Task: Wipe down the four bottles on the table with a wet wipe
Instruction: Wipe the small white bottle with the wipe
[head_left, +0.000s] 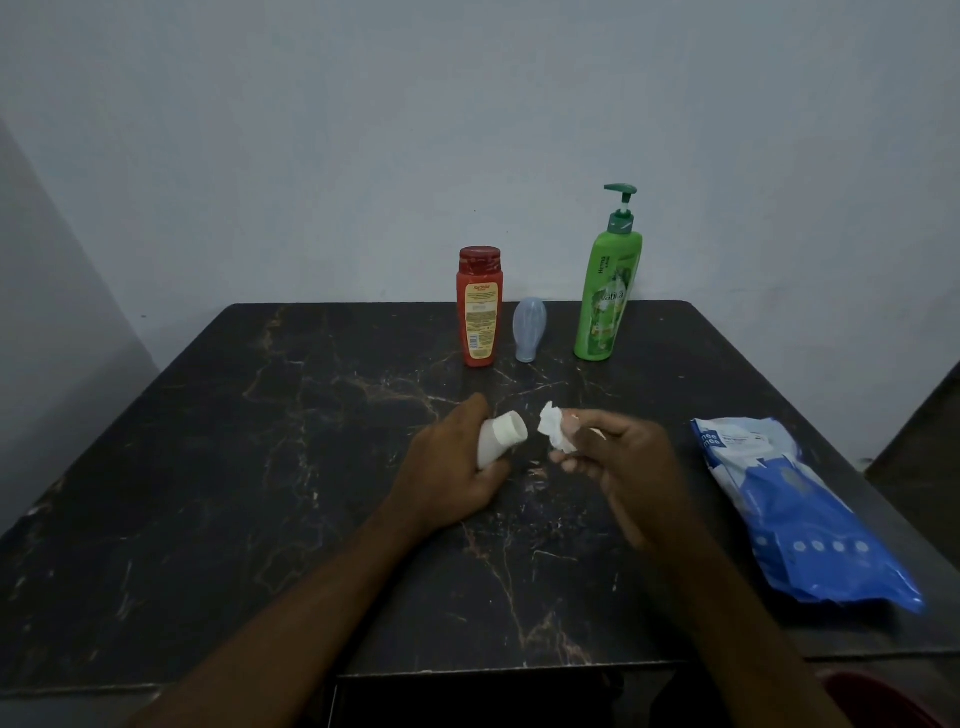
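Note:
My left hand (447, 467) grips a small white bottle (500, 437), tilted with its cap pointing right and away, above the middle of the dark marble table (260, 467). My right hand (623, 457) pinches a crumpled white wet wipe (556, 428) a short gap to the right of the bottle's cap, not touching it. At the table's far edge stand a red bottle (479, 306), a small pale blue bottle (529, 328) resting upside down on its cap, and a tall green pump bottle (609, 280).
A blue and white wet wipe pack (795, 514) lies flat on the right side of the table. A pale wall stands right behind the far edge. Something red (883, 701) shows below the table's near right corner.

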